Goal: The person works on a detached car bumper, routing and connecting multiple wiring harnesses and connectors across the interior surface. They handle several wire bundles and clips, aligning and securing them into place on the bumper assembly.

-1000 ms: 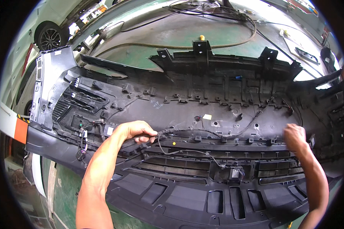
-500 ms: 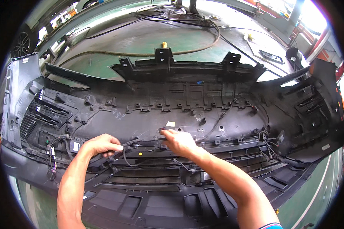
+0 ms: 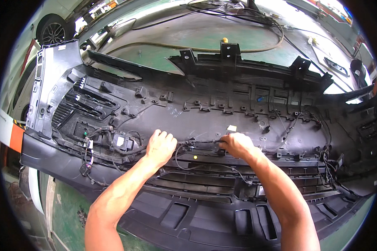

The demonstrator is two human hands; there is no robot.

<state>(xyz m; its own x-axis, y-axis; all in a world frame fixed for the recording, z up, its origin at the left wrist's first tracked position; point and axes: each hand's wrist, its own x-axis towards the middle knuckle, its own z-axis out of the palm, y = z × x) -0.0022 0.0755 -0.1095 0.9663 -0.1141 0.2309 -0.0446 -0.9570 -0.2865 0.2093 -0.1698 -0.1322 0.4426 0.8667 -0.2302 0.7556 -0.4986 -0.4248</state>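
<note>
Though obscured, harness [image 3: 200,142] (probably) in hands [image 3: 161,147] [image 3: 238,145]

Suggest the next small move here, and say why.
Probably slide the right hand a little rightward along the black wiring harness: it pinches the harness, the left hand appears closed around it farther left and could steady it, and more harness runs on beyond the right hand across the black bumper.
</note>
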